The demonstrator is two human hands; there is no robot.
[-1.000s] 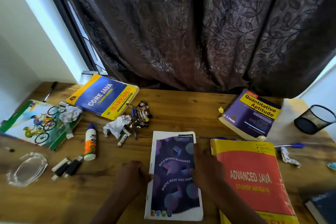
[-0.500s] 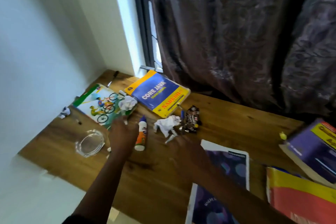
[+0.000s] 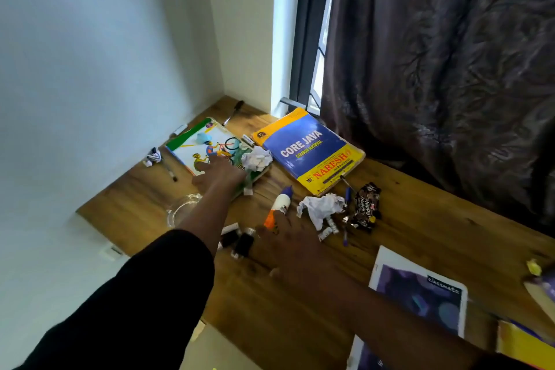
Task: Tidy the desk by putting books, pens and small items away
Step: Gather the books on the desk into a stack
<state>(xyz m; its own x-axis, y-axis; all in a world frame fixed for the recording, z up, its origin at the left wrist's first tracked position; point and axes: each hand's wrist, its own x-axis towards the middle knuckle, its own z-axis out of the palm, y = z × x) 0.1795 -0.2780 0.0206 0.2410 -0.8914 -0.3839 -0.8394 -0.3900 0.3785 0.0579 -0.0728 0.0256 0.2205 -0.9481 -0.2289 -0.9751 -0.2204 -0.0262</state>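
My left hand [image 3: 220, 173] rests flat on the near edge of the notebook with the cyclists on its cover [image 3: 204, 144], at the desk's far left corner. Whether it grips the notebook I cannot tell. My right hand [image 3: 289, 239] hovers open over the desk, its fingers reaching the base of the glue bottle [image 3: 279, 206]. The blue and yellow Core Java book [image 3: 312, 152] lies by the window. A crumpled paper [image 3: 258, 158] sits on the notebook, another crumpled paper [image 3: 322, 209] lies near a blue pen [image 3: 347, 201] and a chocolate wrapper [image 3: 365, 207].
A glass ashtray [image 3: 183, 207] and black USB sticks [image 3: 240, 242] lie by my left arm. A black pen [image 3: 233, 111] is in the back corner, another pen [image 3: 168, 170] by the wall. The purple notebook [image 3: 420, 294] lies front right. A dark curtain [image 3: 435, 54] hangs behind the wooden desk [image 3: 420, 234].
My view has swung left. Both hands left the purple notebook; the left hand reached onto the cyclist notebook and the right hand moved toward the glue bottle.
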